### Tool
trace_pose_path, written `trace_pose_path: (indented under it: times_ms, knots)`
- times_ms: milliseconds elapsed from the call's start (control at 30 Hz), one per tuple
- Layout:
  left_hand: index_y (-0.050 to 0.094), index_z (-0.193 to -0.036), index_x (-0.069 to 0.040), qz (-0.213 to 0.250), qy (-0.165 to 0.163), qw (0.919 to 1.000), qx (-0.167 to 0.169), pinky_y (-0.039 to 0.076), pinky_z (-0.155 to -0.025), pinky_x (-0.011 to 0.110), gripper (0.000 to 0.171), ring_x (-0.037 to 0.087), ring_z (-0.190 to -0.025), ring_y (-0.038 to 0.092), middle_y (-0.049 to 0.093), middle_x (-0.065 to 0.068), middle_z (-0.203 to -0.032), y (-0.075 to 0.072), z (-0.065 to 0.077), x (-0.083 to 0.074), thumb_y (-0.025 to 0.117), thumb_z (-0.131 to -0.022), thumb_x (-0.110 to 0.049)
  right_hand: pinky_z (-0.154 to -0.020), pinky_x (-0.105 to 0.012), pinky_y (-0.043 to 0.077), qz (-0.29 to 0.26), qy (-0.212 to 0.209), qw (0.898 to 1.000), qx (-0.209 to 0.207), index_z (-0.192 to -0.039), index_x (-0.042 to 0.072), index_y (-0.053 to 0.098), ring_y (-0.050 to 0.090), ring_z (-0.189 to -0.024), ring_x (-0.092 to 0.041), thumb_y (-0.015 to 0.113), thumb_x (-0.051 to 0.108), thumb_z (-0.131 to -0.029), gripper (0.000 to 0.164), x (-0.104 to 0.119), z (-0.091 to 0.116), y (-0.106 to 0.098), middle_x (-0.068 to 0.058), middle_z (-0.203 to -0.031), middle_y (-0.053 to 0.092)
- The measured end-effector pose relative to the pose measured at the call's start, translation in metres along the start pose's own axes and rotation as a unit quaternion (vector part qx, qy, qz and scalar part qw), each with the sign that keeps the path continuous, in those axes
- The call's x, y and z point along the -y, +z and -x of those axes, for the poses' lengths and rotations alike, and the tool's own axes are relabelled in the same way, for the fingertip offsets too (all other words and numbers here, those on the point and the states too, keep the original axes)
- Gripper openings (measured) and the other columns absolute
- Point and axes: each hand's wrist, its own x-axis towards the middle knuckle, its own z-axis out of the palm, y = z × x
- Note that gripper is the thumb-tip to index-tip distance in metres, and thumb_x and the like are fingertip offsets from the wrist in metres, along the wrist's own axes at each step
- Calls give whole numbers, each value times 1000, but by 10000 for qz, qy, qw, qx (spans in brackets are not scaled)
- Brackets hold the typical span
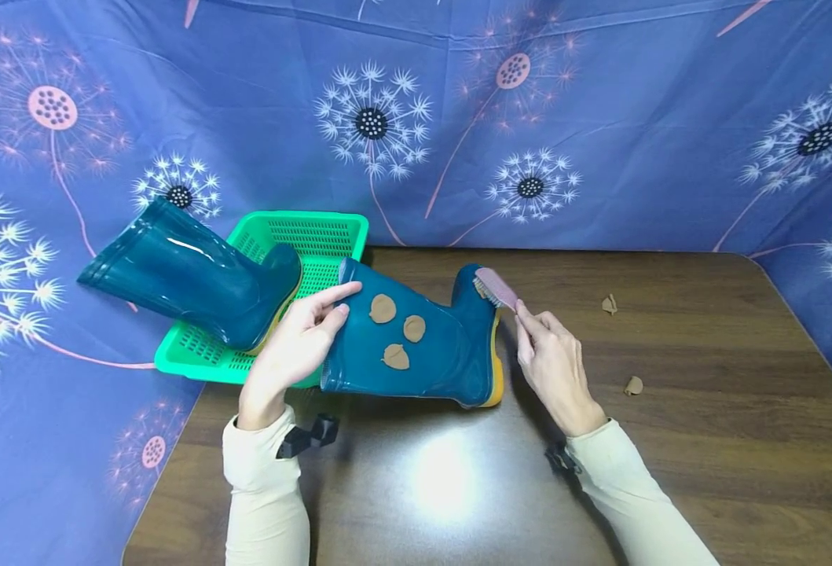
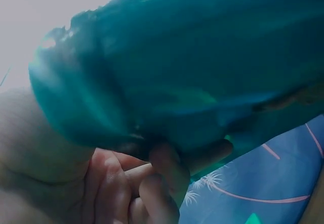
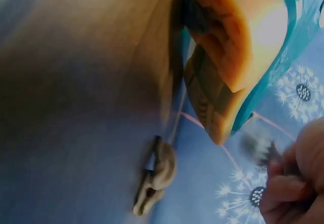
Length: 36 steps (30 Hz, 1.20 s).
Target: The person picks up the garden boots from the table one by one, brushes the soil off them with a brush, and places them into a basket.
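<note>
Boot: on its side, left of the counter's middle and nearer the back edge. The long axis of the shaft runs roughly parallel to that edge, with the open end to the left, the yellow sole to the right and the toe pointing to the back edge.

Governing relation — brush to toe. The right hand grips the pink brush by its handle, bristles turned to the toe and at its surface; the brush is blurred in the right wrist view, so firm contact cannot be confirmed there. The toe lies left of the right hand and slightly toward the back edge; this hand is the nearer one. The left hand grips the boot at the open end, fingers curled about the rim.

Three brown pieces sit on the shaft, between the hands. Two loose pieces lie on the counter, toward the right edge.

Container: a green basket stands at the back left corner. It holds a second boot, tilted on its side, its shaft projecting past the left rim. The first boot's open end overlaps the basket's right side — support there cannot be told.
</note>
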Motion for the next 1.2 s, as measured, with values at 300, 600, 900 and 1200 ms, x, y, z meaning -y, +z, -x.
trace_pose_path:
  times_ms: [300,600,900,1200]
  knots:
    - [42,-164,-11,43,-105,9999,2,61,-97,48,50,39,-126,71,61,22,-151,-1,1,0,43,-114,-18,-59,-56,55,216,247,9994,-78,-127,1,77,67,-66,-36,68,4,-99,29,4,0,-3,-20,-89,72]
    - [44,-163,-10,-39,-40,10000,-40,62,-96,47,49,38,-124,72,63,22,-148,-2,2,1,43,-114,-17,-56,-41,48,-319,169,9993,-48,-127,1,77,60,-63,-24,68,3,-100,29,3,3,2,-17,-93,77]
    - [44,-163,-10,-77,-86,9999,-38,61,-97,48,49,38,-126,71,62,22,-150,-2,2,1,44,-114,-17,-58,-47,51,-249,132,9996,-66,-128,1,77,63,-64,-26,67,4,-101,29,7,2,0,-17,-93,77]
    - [44,-163,-10,-100,-15,9999,-86,61,-98,47,49,37,-125,71,64,21,-148,-2,2,1,43,-114,-16,-60,-49,56,-28,9,10000,71,-131,1,75,67,-68,-29,68,2,-99,33,8,-1,-2,-19,-98,75]
